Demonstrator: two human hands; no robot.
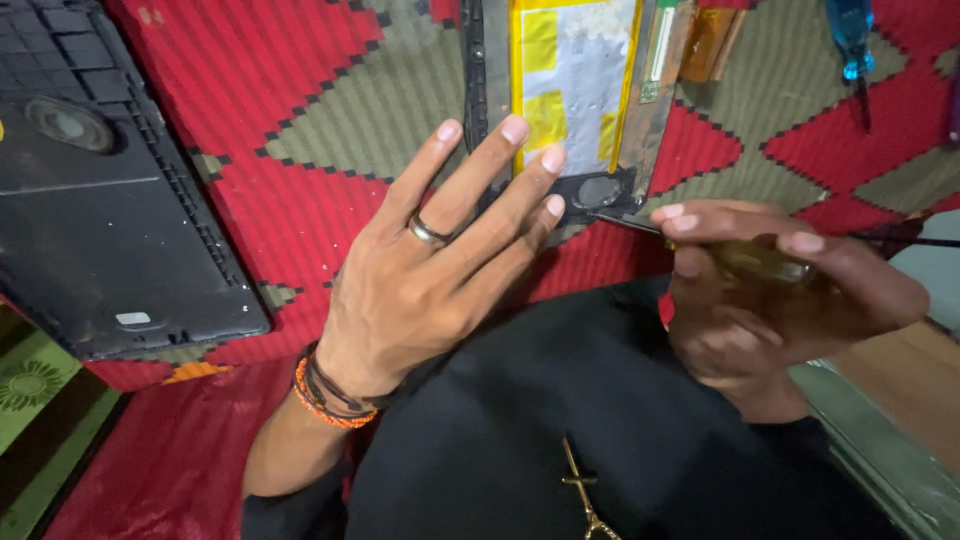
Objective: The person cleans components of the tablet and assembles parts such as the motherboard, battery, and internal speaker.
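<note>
I look down at an opened tablet (570, 100) lying on a red and olive patterned cloth (300, 110), its back off so that the flat yellow and silver battery (575, 70) shows. My left hand (440, 260) is spread flat just below the tablet, fingers long and close together, the fingertips (515, 130) resting on the tablet's lower edge beside the battery; a silver ring (428, 232) sits on one finger and orange and dark bracelets (325, 395) circle the wrist. My right hand (780, 285), lower right of the tablet, is curled round the amber handle of a screwdriver (760, 262), whose thin shaft points left to the tablet's lower right corner, near a small dark oval part (598, 190) there. Above and right of the tablet lies a blue-handled tool (852, 40). Far to the left of the tablet rests a dark laptop base (100, 200), underside up, with a round speaker grille. Below the tablet, nearest me, my black clothing (560, 430) fills the view, with a thin gold pendant (582, 490) hanging on it.
</note>
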